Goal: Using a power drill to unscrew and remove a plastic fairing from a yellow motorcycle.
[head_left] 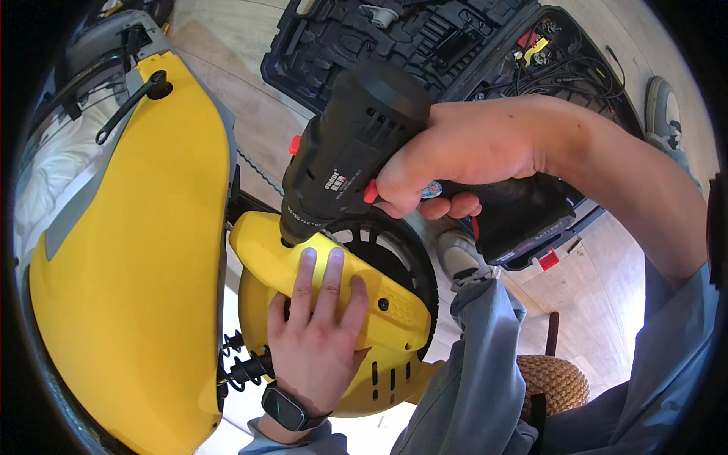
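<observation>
My right hand (pixel 455 163) grips the handle of a black cordless drill (pixel 345 144) with a red trigger and a battery at its base. The drill's nose points down onto the upper left part of a yellow plastic cover (pixel 402 299), and its tip is hidden at the contact spot. My left hand (pixel 315 334) lies on the same cover with fingers stretched out, just below the drill's nose. A dark round fastener (pixel 383 304) shows to the right of my fingers. Behind the cover sits a black wheel (pixel 426 265).
A large yellow body panel (pixel 136 227) with a black lever (pixel 129 110) fills the left side. A spring shock absorber (pixel 250 369) is beside my left wrist. An opened black tool case (pixel 311 64) holds cables (pixel 576 80). A woven stool (pixel 557 379) stands at lower right.
</observation>
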Motion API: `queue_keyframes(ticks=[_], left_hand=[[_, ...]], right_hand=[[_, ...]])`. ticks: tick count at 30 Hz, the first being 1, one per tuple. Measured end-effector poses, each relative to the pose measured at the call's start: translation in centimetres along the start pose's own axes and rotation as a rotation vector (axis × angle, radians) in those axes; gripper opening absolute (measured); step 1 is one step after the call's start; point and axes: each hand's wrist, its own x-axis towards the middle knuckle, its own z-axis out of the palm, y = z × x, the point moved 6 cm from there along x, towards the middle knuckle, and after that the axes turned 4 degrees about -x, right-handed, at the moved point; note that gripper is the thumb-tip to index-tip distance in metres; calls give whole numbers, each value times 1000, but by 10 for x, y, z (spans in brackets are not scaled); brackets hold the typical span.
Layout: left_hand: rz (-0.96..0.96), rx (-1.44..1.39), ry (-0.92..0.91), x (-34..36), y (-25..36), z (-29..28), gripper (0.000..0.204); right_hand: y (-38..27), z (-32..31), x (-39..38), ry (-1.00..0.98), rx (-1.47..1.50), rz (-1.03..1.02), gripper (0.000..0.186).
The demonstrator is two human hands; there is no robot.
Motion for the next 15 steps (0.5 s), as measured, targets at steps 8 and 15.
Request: queue_keyframes(ticks=[8,15], left_hand=[[-9,-10,-1,0,0,-1,87],[-11,-44,5,-2,1,-1,84]], right_hand=[[-5,3,-2,0,-95,-1,25],[-7,5,-5,41,-84,18,22]])
